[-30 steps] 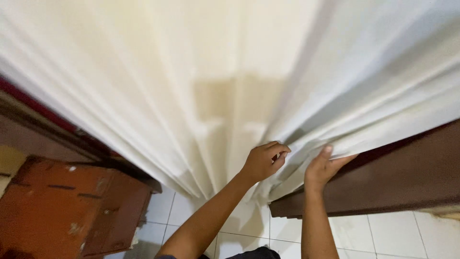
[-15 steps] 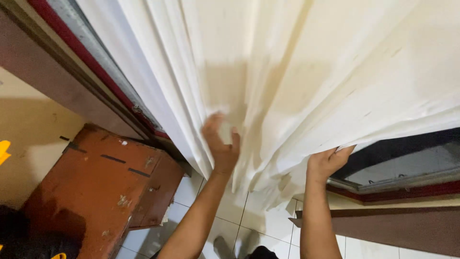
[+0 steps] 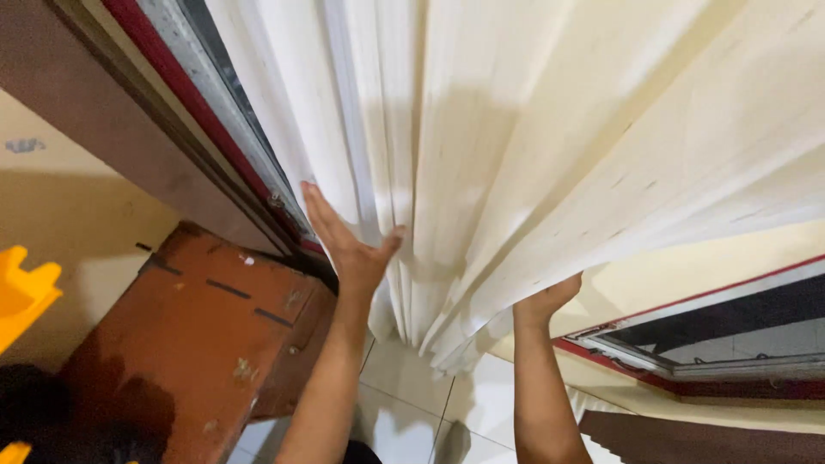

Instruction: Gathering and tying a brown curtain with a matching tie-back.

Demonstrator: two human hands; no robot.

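Observation:
A cream pleated curtain (image 3: 516, 146) hangs in front of me and fills most of the view. My left hand (image 3: 348, 241) is flat and spread against its left folds, thumb hooked round one pleat. My right hand (image 3: 541, 302) reaches under the curtain's lower right edge, and its fingers are hidden in the bunched cloth it grips. The gathered folds hang between the two hands, down toward the white tiled floor (image 3: 404, 378).
A worn reddish-brown wooden box (image 3: 198, 335) stands at lower left. A window frame with a red and metal edge (image 3: 206, 103) runs behind the curtain. A second window (image 3: 730, 335) shows at right. A yellow plastic thing (image 3: 21, 288) sits at the far left.
My left hand let go of the fold and moved left and up, now spread flat. The curtain has been gathered leftward, uncovering the wall and window at right. My right hand rose slightly.

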